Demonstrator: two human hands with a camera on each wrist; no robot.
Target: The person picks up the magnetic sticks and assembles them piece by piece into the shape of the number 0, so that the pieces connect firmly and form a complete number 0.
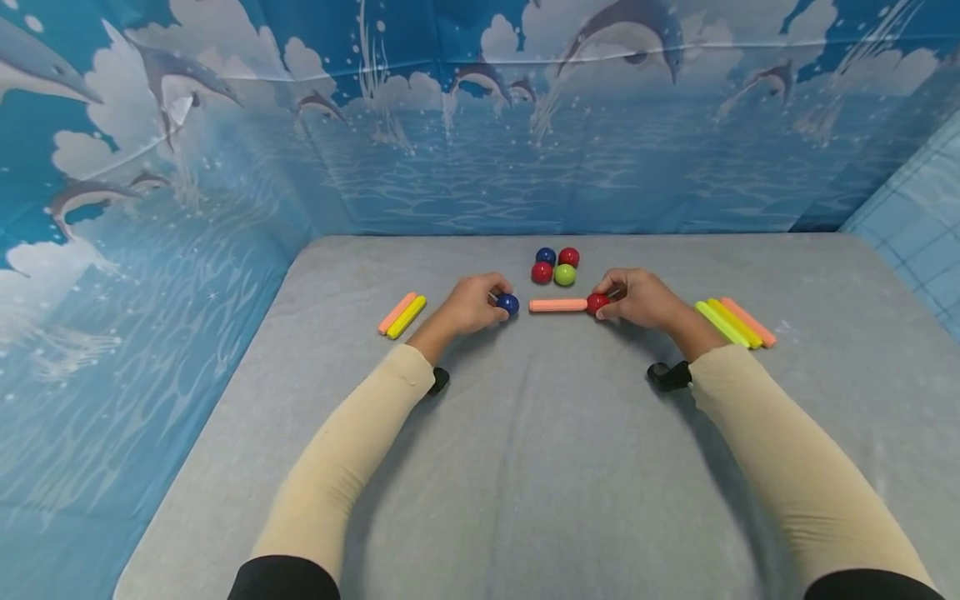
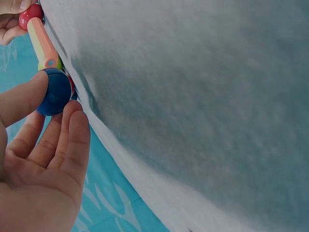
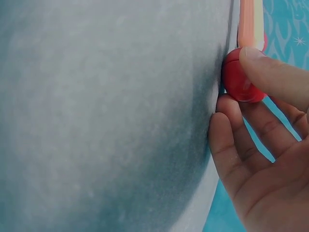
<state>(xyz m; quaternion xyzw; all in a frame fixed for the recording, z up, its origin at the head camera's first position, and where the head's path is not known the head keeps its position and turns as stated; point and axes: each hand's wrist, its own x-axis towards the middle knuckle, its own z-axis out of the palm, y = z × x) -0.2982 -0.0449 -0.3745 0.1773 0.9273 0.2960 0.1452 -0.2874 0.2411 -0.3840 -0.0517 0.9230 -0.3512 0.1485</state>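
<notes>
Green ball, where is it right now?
In the head view, the green ball sits just right of a red ball, beyond the orange stick between the left hand and right hand.

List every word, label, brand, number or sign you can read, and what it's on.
None: no readable text shows on the blue ball in the left hand, the red ball in the right hand or the orange stick between them. The backdrop carries pictures, not lettering.

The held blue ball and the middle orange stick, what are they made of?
Blue ball: maybe glossy plastic or painted metal; it has a shine and a thin line like a seam. Orange stick: probably satin plastic, with smooth, evenly coloured sides.
</notes>
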